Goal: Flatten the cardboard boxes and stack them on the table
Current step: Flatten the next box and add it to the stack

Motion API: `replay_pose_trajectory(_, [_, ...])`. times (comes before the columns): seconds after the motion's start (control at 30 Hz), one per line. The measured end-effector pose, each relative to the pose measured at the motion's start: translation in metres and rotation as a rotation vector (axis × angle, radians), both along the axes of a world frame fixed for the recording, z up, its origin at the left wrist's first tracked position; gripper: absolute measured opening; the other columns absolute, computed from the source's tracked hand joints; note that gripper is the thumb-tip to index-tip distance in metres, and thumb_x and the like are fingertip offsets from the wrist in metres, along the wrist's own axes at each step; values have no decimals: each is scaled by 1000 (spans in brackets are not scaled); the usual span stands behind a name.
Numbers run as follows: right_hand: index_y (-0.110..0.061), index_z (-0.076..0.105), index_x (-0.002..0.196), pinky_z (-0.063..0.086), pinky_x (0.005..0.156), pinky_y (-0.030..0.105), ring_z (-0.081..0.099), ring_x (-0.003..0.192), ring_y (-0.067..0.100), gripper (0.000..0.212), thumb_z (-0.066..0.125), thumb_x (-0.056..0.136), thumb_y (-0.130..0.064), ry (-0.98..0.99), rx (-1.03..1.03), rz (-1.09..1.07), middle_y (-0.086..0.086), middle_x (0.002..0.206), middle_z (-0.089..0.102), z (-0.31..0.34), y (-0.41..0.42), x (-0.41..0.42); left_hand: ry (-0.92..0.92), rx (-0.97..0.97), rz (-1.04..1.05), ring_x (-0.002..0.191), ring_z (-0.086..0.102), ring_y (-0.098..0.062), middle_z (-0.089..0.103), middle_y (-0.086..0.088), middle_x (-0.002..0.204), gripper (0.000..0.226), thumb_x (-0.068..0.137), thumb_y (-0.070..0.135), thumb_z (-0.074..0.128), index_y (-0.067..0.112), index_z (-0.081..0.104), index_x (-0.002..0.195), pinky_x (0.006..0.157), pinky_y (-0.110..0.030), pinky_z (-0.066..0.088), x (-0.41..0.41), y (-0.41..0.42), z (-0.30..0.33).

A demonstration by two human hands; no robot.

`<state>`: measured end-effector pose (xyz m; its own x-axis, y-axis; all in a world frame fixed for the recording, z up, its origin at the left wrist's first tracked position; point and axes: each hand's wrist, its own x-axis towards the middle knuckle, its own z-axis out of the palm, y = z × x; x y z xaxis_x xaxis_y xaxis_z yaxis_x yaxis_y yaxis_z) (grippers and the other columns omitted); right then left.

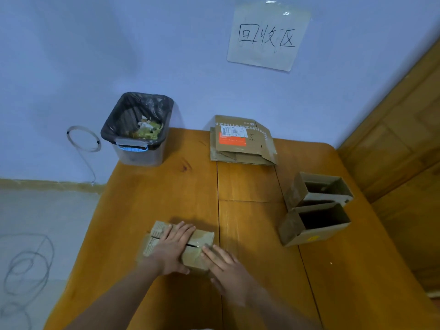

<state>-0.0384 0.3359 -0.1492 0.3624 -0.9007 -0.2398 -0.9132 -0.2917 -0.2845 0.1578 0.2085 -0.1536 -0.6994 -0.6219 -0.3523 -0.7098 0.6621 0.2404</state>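
While the table carries a flat stack of cardboard at its far edge and two open boxes by its right edge, the small box being flattened lies near the front edge, its long axis running left to right. It is pressed from above by the left hand, fingers spread flat across its middle, and touched at its right end by the right hand, fingers straight. The stack lies well beyond, up and to the right, nearer the right hand.
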Motion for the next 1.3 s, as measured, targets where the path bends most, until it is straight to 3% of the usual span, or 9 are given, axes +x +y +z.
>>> replay_pose_trajectory(0.2, [-21,7,153,-12,111,34,-11,142,4,59,33,99,-23,-21,-90,-62,-8,160,0,4,-5,24,-13,-23,-43,147,-17,-17,-9,6,161,120,73,58,70,19,-11,154,111,-35,-24,11,-16,1])
replay_pose_trajectory(0.3, [-17,30,147,9,115,32,20,143,11,51,37,96,-22,-72,-172,-154,-2,155,27,8,-11,37,5,-30,-64,148,-15,-17,-6,6,161,120,72,57,71,20,-8,154,112,-35,-22,12,-25,2])
replay_pose_trajectory(0.4, [-14,54,130,41,104,34,50,126,15,42,40,91,-24,-95,-282,-249,0,137,53,10,-13,47,8,-37,-80,148,-13,-17,-4,5,161,120,72,57,72,19,-6,154,115,-37,-17,12,-33,5])
replay_pose_trajectory(0.6, [-10,66,110,52,83,24,65,101,14,38,41,85,-24,-63,-447,-331,2,112,67,19,-34,58,52,-28,-123,148,-17,-17,-9,6,162,120,73,60,70,19,-8,154,116,-37,-18,17,-44,-1])
replay_pose_trajectory(0.67, [-5,64,115,52,86,27,64,104,19,41,40,86,-23,-74,-456,-358,7,116,65,22,-44,57,65,-26,-125,147,-19,-16,-10,6,162,121,72,62,69,19,-8,154,115,-37,-20,18,-43,-5])
replay_pose_trajectory(0.73, [-2,53,130,44,103,36,53,122,25,49,40,88,-25,-68,-369,-298,12,132,55,22,-56,55,70,-22,-122,147,-21,-16,-11,6,162,122,72,63,69,18,-9,154,114,-37,-20,19,-43,-8])
replay_pose_trajectory(0.83, [-12,21,151,3,119,37,7,147,16,63,38,95,-36,6,-132,-141,3,159,16,16,-69,59,57,-22,-135,146,-22,-17,-14,4,162,122,73,63,68,15,-10,154,115,-37,-20,19,-45,-10])
replay_pose_trajectory(0.93, [-18,0,153,-11,118,35,-17,144,9,71,34,98,-46,75,-66,-59,-4,159,-10,4,-71,57,70,-1,-138,146,-21,-16,-14,3,162,123,72,63,68,16,-12,153,114,-36,-20,19,-47,-10])
replay_pose_trajectory(1.3, [-18,7,154,-8,117,44,-14,145,12,66,24,98,-49,106,-43,10,-3,160,1,-13,-50,30,117,14,-91,147,-16,-13,-8,6,162,123,69,57,75,20,-5,154,115,-34,-18,19,-44,-10])
